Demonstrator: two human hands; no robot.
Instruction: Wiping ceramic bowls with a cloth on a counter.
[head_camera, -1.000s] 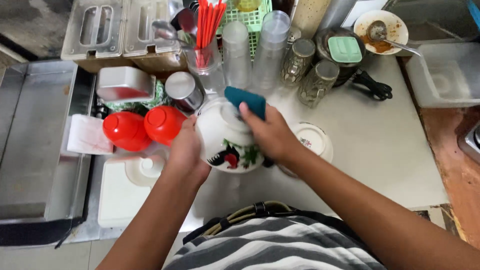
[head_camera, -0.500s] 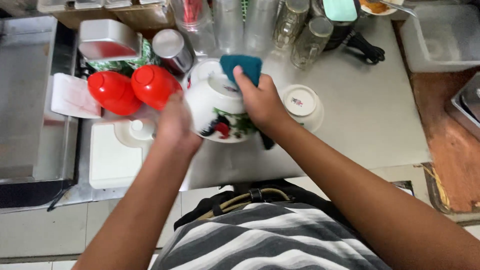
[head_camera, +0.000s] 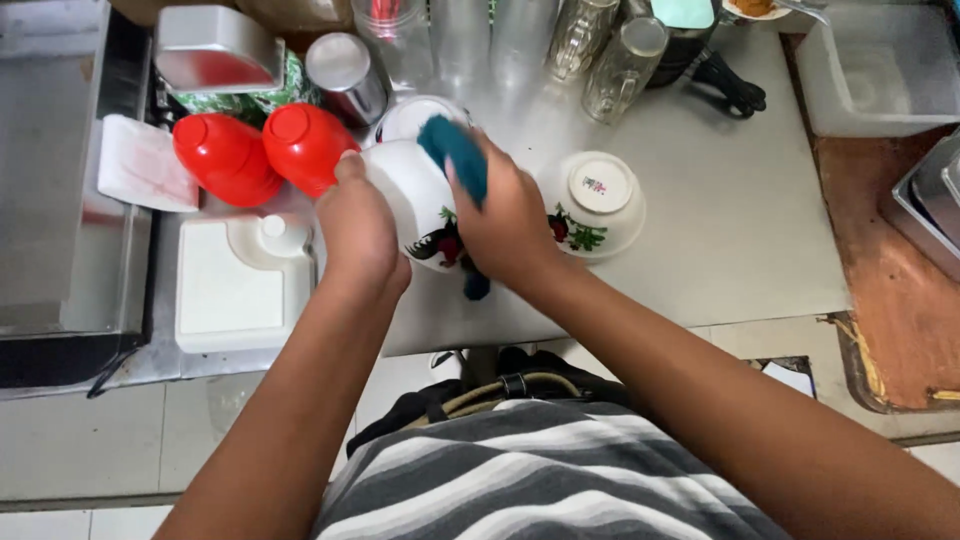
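Observation:
My left hand (head_camera: 358, 230) grips a white bowl (head_camera: 412, 195) painted with a red and black pattern, held tilted above the grey counter (head_camera: 720, 220). My right hand (head_camera: 505, 228) presses a teal cloth (head_camera: 455, 160) against the bowl's outer side; a dark end of the cloth hangs below my palm. A second white patterned bowl (head_camera: 595, 200) lies upside down just right of my right hand. Two red bowls (head_camera: 265, 152) sit upside down just left of my left hand.
Several clear glasses (head_camera: 560, 45) and a steel cup (head_camera: 345, 72) stand at the counter's far edge. A white tray (head_camera: 225, 290) lies left, a steel sink (head_camera: 55, 180) beyond it. A translucent tub (head_camera: 875, 75) sits far right; black tongs (head_camera: 730, 85) lie near it.
The cloth in my right hand has slid over the bowl's side while my left hand turned the bowl. The camera has tipped downward and closer.

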